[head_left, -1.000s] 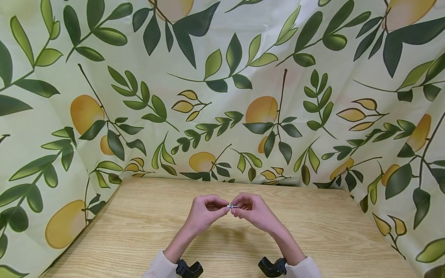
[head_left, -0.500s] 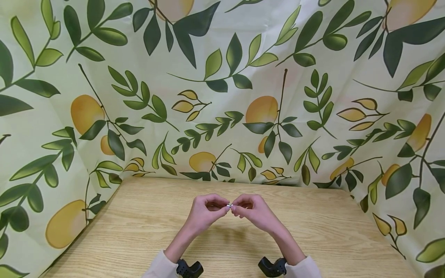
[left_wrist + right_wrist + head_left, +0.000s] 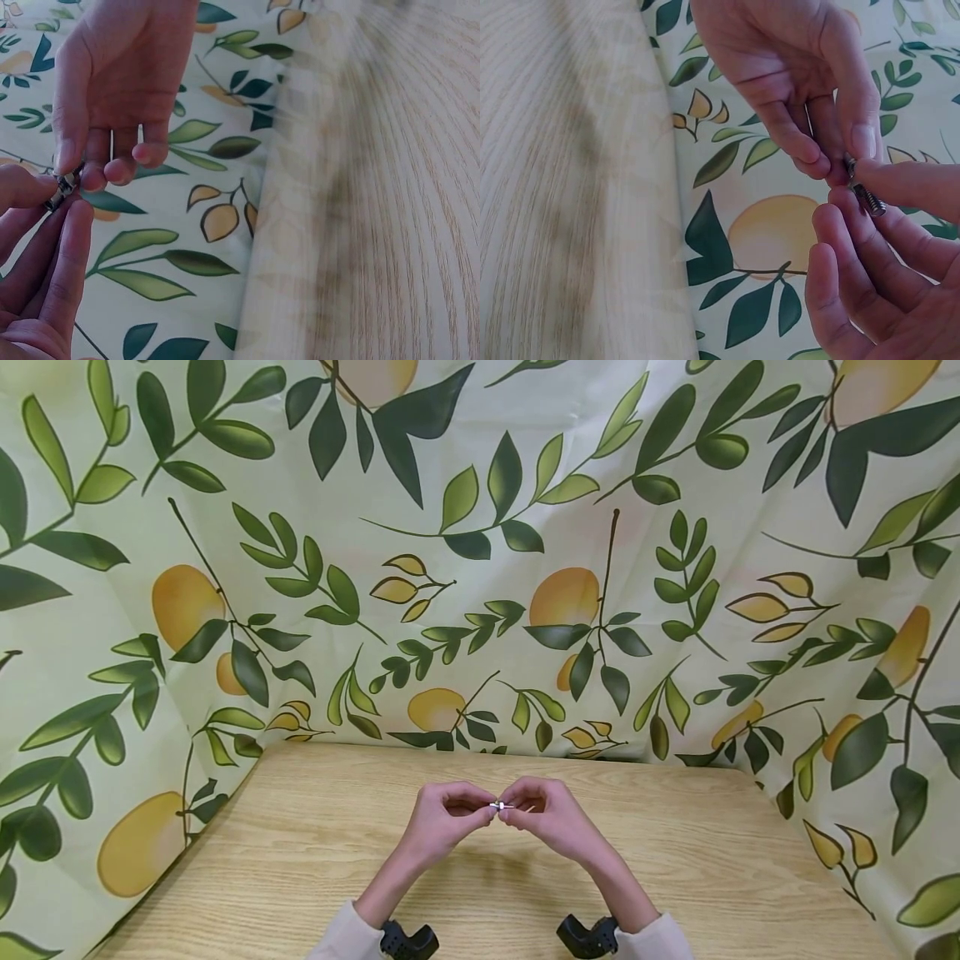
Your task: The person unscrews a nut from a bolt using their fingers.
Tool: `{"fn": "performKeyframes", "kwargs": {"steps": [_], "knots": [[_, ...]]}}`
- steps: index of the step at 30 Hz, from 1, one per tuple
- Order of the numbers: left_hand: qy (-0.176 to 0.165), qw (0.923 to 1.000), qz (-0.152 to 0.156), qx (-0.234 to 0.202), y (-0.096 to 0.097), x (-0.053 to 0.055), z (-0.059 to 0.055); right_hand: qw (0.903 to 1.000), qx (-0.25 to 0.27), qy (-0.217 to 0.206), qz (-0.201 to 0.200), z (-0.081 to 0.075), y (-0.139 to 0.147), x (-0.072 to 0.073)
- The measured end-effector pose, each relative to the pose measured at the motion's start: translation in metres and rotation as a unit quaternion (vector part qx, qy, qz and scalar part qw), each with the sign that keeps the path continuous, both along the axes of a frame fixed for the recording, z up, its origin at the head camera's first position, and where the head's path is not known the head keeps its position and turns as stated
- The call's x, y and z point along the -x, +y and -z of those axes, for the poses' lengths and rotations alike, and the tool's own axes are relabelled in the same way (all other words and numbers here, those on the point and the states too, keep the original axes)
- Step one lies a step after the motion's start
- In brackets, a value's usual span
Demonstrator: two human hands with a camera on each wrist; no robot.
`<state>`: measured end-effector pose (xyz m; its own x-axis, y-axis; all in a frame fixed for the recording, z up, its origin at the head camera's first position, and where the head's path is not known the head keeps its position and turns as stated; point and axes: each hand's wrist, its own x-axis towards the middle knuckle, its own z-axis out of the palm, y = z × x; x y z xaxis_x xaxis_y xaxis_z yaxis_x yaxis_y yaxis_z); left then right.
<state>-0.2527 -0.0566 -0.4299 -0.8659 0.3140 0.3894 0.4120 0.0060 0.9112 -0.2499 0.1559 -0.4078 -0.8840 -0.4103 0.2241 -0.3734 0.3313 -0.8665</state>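
Note:
A small metal bolt [image 3: 871,201] with a threaded shaft sits between the two hands, raised above the table. My left hand [image 3: 442,818] pinches one end between thumb and fingertips. From the other side my right hand [image 3: 553,820] pinches near the bolt's middle, where a nut-like part [image 3: 66,184] shows between the fingertips. Threads stick out past the right thumb in the right wrist view. Fingertips of the two hands nearly meet, and they hide part of the bolt.
The light wooden table [image 3: 315,860] spreads under both hands. A cloth [image 3: 480,635] printed with leaves and orange fruit hangs behind and along the sides. Black wrist mounts [image 3: 408,941] sit at both cuffs.
The right thumb and fingertips have shifted a little around the bolt, covering its shaft half a second ago and showing more of it now. The left hand stays nearly still.

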Motion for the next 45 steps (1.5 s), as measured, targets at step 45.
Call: {"fn": "performKeyframes", "kwargs": {"steps": [45], "knots": [[-0.007, 0.9999, -0.009, -0.009, 0.0014, -0.001, -0.0014, 0.9999, -0.003, -0.01, -0.013, 0.001, 0.0028, 0.0018]]}}
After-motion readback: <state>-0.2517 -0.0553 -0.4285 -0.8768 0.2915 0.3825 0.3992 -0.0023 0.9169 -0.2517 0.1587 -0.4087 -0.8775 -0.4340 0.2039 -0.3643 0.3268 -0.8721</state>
